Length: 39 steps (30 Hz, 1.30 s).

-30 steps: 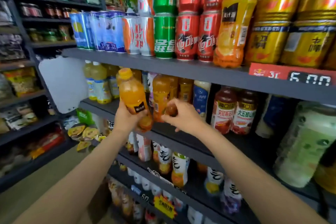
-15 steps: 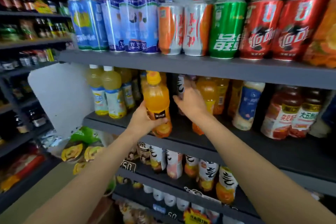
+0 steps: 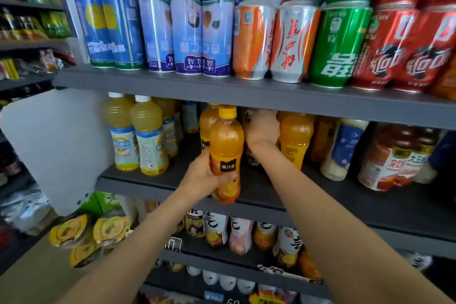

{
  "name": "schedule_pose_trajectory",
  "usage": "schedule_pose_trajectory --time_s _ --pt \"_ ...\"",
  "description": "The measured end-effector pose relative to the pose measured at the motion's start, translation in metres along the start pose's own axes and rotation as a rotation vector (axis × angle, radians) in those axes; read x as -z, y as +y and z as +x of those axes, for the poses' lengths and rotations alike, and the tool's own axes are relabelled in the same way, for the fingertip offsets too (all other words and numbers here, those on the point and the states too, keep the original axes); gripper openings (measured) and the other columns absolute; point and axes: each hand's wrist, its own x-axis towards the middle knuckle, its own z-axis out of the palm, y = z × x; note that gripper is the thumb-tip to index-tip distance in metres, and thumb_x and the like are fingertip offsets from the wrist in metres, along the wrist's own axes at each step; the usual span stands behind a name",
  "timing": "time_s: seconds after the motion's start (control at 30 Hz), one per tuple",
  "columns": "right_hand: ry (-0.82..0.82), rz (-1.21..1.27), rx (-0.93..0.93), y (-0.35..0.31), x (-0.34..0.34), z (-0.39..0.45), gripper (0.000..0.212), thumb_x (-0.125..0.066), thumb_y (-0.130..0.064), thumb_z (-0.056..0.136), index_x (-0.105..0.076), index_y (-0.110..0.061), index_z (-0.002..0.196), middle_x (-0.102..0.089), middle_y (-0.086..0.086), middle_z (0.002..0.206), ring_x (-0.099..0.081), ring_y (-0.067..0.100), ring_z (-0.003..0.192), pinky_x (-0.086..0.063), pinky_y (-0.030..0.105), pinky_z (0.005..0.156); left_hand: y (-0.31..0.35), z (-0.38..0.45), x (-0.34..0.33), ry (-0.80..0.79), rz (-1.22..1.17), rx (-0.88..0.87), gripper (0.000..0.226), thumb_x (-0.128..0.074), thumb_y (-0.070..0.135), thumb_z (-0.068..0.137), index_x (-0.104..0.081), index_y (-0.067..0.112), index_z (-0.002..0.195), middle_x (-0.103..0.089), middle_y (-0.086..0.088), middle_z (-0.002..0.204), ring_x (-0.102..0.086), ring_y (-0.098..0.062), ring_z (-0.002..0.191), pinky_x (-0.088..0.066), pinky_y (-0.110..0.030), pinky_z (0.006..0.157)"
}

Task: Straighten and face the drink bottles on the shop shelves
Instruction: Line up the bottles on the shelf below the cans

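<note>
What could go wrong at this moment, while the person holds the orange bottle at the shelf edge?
1. The left hand holds the orange juice bottle low, at the shelf edge; if the grip slips, it may fall.
2. The right hand reaches between packed bottles and might knock the neighbouring orange bottle.

Cans (image 3: pixel 246 39) stand in a row on top shelf (image 3: pixel 222 92). Bottles (image 3: pixel 148 140) on shelf below; 1 held bottle (image 3: pixel 225 155) at its front edge, btwn left hand (image 3: pixel 202 177) & right hand (image 3: pixel 261 128).

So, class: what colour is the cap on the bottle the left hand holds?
Yellow cap, head view.
</note>
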Motion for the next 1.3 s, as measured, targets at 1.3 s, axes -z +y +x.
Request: schedule_pose_trajectory --time_s 1.3 --pt "-0.381 0.195 0.110 0.165 0.179 -0.129 0.061 -0.086 -0.024 0.058 -0.050 -0.032 0.108 -0.068 -0.008 0.075 -0.064 0.004 0.053 -0.048 0.017 0.049 0.002 -0.050 -0.119 0.520 0.161 -0.373 0.035 -0.054 0.011 0.084 -0.049 0.004 0.117 -0.045 -0.015 0.120 -0.040 -0.026 0.115 -0.033 -0.035 0.096"
